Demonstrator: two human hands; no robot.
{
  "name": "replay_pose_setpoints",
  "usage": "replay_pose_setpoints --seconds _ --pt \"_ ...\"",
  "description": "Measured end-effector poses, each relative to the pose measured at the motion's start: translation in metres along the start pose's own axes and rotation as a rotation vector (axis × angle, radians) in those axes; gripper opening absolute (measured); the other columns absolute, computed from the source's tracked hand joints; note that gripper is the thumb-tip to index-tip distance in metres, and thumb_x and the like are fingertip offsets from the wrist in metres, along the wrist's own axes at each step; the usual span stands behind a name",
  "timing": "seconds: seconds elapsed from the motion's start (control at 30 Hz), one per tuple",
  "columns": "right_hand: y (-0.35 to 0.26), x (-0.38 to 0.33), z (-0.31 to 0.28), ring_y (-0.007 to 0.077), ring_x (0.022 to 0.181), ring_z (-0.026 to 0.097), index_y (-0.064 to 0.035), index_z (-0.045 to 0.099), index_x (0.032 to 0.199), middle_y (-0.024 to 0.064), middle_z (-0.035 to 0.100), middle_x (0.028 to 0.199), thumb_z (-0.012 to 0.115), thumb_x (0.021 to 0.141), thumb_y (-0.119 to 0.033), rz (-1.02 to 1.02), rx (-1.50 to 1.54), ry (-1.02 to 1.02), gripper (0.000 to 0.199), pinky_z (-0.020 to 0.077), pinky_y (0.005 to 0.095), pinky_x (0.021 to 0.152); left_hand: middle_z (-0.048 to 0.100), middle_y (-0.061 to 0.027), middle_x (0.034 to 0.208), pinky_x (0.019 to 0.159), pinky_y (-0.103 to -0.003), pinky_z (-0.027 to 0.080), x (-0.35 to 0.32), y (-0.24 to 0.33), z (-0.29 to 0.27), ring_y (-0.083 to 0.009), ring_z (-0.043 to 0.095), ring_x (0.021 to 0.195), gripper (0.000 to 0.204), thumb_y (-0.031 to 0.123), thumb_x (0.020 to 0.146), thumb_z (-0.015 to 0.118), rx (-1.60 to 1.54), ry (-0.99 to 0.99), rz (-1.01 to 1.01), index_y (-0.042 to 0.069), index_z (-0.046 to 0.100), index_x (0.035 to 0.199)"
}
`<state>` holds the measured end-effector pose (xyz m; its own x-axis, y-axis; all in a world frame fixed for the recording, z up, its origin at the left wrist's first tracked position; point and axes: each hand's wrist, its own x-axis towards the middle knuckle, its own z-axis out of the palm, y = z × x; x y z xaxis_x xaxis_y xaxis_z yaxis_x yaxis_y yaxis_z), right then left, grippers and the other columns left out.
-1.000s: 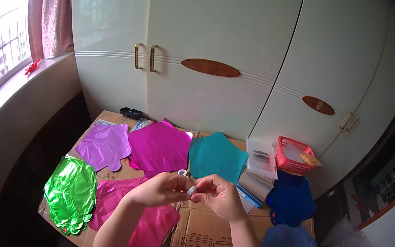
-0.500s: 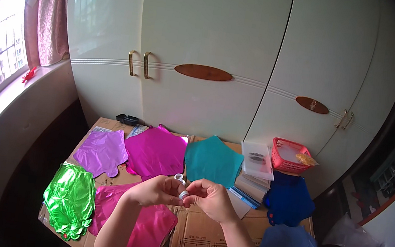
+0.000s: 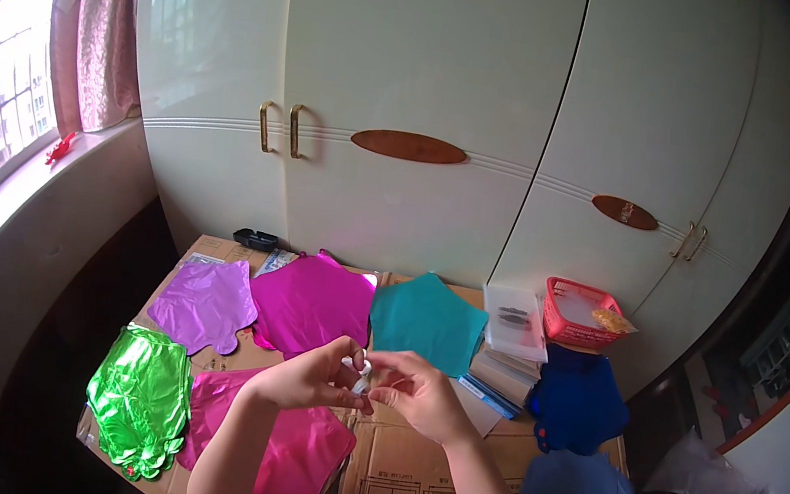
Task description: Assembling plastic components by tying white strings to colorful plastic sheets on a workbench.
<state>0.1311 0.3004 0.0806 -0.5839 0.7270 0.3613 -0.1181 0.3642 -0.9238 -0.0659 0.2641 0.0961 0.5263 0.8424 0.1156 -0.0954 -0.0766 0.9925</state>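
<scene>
Over cardboard (image 3: 388, 440), wht item (image 3: 360, 381) fingertip-gripped, L hand (image 3: 308, 378) + R hand (image 3: 424, 399), axis/dir. unclear

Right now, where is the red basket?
In the head view, the red basket sits right of centre, just behind the dark blue piece.

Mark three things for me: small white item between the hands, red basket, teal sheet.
Small white item (image 3: 360, 385), head view: its exposed middle.
Red basket (image 3: 573, 329), head view: its front wall.
Teal sheet (image 3: 428, 323), head view: middle of its surface.
</scene>
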Motion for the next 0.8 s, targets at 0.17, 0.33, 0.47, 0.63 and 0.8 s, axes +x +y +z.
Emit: replay_pose_setpoints --seconds 0.17,0.33,0.47,0.63,0.8 --pt "0.005 0.003 -0.009 0.0099 0.082 0.058 -0.0021 0.059 0.104 0.0039 0.059 0.095 0.062 0.083 -0.004 0.071 0.104 -0.145 0.022 0.0489 0.0244 0.074 0.061 -0.0128 0.087 0.075 -0.031 0.051 0.005 -0.002 0.001 -0.0204 0.064 0.087 0.031 -0.003 0.084 0.059 0.017 0.036 0.0 0.002 0.034 0.102" --pt "0.03 0.005 -0.011 0.0088 0.078 0.055 -0.0041 0.058 0.098 0.0012 0.058 0.091 0.061 0.084 -0.005 0.036 0.214 -0.194 0.014 0.0461 0.0234 0.069 0.061 -0.0111 0.085 0.075 -0.031 0.051 0.006 -0.002 0.004 -0.0195 0.063 0.087 0.033 -0.003 0.083 0.059 0.064 0.043 0.01 0.002 0.035 0.104" --pt "0.034 0.007 -0.013 0.008 0.076 0.054 -0.0046 0.056 0.093 0.0009 0.058 0.088 0.06 0.086 -0.005 0.007 0.214 -0.175 0.008 0.0449 0.0237 0.067 0.062 -0.0089 0.086 0.075 -0.029 0.05 0.009 -0.006 0.002 -0.0166 0.063 0.086 0.03 -0.003 0.082 0.061 0.164 0.17 0.031 0.003 0.041 0.103" --pt "0.043 0.009 -0.016 0.0086 0.076 0.054 -0.0049 0.057 0.095 0.0005 0.059 0.087 0.056 0.088 -0.004 0.003 0.195 -0.099 0.007 0.0464 0.0241 0.069 0.064 -0.0065 0.087 0.074 -0.025 0.051 0.015 -0.012 0.003 -0.0132 0.063 0.083 0.017 -0.002 0.08 0.064 0.102 0.23 0.064 0.001 0.055 0.093" --pt "0.038 0.008 -0.021 0.0105 0.082 0.058 -0.0029 0.057 0.099 0.0031 0.061 0.091 0.054 0.089 -0.003 0.086 0.314 -0.179 0.011 0.0482 0.0244 0.073 0.065 -0.0072 0.087 0.073 -0.024 0.051 0.019 -0.022 0.002 -0.0118 0.063 0.082 0.008 0.0 0.079 0.066 -0.114 0.184 0.109 0.0 0.064 0.087"
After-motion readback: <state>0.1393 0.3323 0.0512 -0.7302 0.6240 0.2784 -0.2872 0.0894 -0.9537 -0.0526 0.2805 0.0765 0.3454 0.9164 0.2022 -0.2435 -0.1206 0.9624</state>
